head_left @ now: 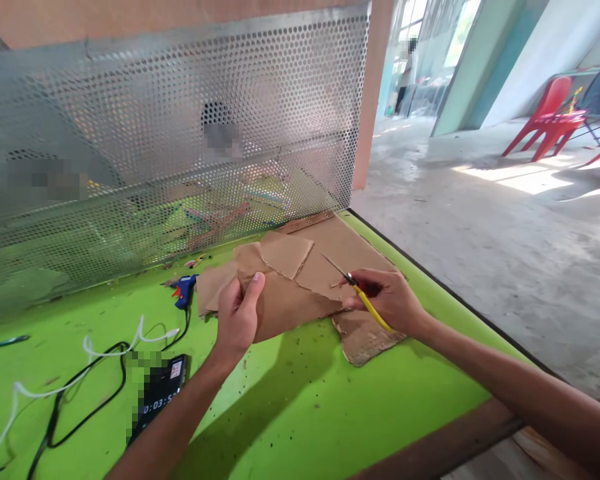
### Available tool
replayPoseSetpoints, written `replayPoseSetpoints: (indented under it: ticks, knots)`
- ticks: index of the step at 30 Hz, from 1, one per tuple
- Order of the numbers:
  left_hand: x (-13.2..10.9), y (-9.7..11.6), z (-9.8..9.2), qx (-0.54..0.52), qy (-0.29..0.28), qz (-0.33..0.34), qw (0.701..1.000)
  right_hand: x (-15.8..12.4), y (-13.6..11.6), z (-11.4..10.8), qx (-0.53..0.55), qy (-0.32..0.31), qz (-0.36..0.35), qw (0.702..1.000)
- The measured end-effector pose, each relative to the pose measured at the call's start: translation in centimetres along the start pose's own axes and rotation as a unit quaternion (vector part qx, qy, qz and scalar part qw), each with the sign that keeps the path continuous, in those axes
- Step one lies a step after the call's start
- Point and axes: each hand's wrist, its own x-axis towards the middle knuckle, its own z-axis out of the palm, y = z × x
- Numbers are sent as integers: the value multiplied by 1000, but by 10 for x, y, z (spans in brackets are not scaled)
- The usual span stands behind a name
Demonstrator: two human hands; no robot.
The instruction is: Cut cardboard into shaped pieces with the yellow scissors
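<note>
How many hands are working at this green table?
2. The left hand grips a cardboard piece; the right hand holds a yellow knife just beside it. More hands may be hidden behind the metal screen.

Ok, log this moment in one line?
left hand: grips cardboard piece | right hand: holds yellow cutter, blade out | glue gun on green table

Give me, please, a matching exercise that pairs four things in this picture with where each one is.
Things:
1. cardboard sheet
2. yellow cutter
3. glue gun
4. red chairs

Places:
A. on the concrete floor, far right
B. held in the right hand
C. lying on the green table, left of the cardboard
D. gripped by the left hand

Pairs: 1-D, 2-B, 3-C, 4-A
</note>
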Motion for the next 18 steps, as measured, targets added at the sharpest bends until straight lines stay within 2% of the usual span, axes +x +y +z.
replayPoseSetpoints:
  ticks: [3,6,13,18]
  knots:
    - [-2,0,1,-1,-8,-9,1000,-4,-4,4,-68,6,-91,994]
    - [-6,-2,2,-14,-23,-22,999,-6,-5,8,-157,21,-178,971]
    - [-16,-3,8,-10,-21,-2,1000,-9,-1,11,-218,7,-190,957]
    - [-24,0,11,-2,-19,25,1000,-11,-4,13,-279,34,-217,935]
